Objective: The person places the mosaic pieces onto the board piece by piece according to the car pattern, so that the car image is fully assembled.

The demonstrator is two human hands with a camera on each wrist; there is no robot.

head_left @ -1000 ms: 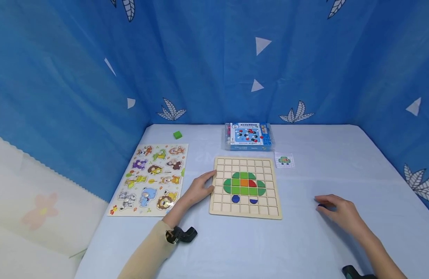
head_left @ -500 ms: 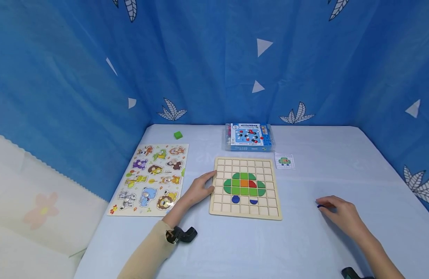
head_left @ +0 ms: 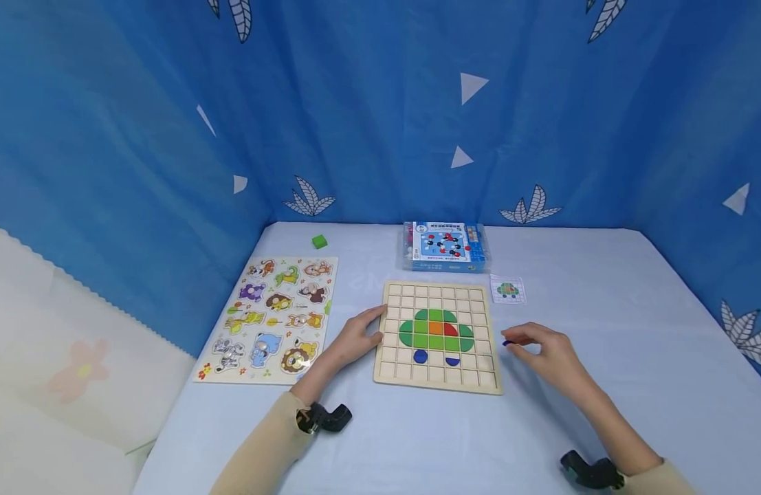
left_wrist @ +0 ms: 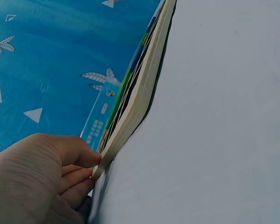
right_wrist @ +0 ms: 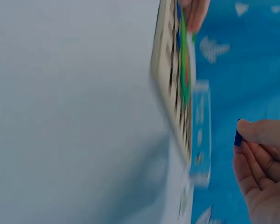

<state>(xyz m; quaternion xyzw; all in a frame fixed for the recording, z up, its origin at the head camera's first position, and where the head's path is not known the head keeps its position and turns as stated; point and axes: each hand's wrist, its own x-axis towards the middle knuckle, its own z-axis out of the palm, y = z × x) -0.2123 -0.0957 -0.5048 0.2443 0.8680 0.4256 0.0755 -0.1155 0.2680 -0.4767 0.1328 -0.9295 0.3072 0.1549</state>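
A square wooden grid board (head_left: 438, 381) lies on the table, with green, orange, red and blue pieces forming a car shape. One blue wheel (head_left: 420, 356) is a full circle; the other, a blue half circle (head_left: 452, 361), shows only its lower half. Against the board's left edge rests my left hand (head_left: 357, 338), fingers relaxed, thumb touching the side in the left wrist view. My right hand (head_left: 550, 354) is raised just right of the board. Between its thumb and finger it pinches a small dark blue puzzle piece (right_wrist: 237, 133), seen edge-on, its full outline hidden.
Behind the board stands a clear-and-blue molecule model box (head_left: 448, 247). A small pattern card (head_left: 507, 290) with the car lies at the board's upper right. An animal puzzle board (head_left: 269, 320) lies to the left, with a green block (head_left: 320, 241) beyond it.
Carrying the blue puzzle piece, my right hand has moved left from the table's right side to beside the board. My left hand keeps its place at the board's edge.
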